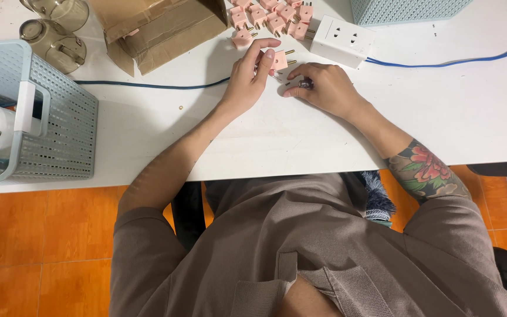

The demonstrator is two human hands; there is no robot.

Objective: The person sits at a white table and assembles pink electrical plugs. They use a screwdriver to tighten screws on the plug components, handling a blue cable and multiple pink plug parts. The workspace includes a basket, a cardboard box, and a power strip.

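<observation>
On the white worktop [300,135], the left hand [247,79] pinched a pink two-pin plug [280,59] between thumb and fingertips, near the far edge at mid-width; its brass pins pointed right, and the part under the fingers was hidden. The right hand [327,88] lay just beside it, knuckles up, fingers curled over a small dark object [306,84] too covered to identify; whether it was actually gripped could not be told. A tiny brass piece [181,108] lay alone left of the hands, too small to name.

A pile of pink plugs [274,17] sat at the far edge, its top cut off by the frame. Right of the pile stood a white socket block [342,39], its blue cable [453,60] running off toward the right edge. A dark cable [148,86] ran leftward and vanished behind the left hand.

An opened cardboard box [159,29] and two glass mugs [54,35] occupied the far left corner, both partly cropped. A pale blue perforated basket [60,129] stood at the left edge, its contents mostly out of view; another basket [406,10] showed only its base at the far edge.
</observation>
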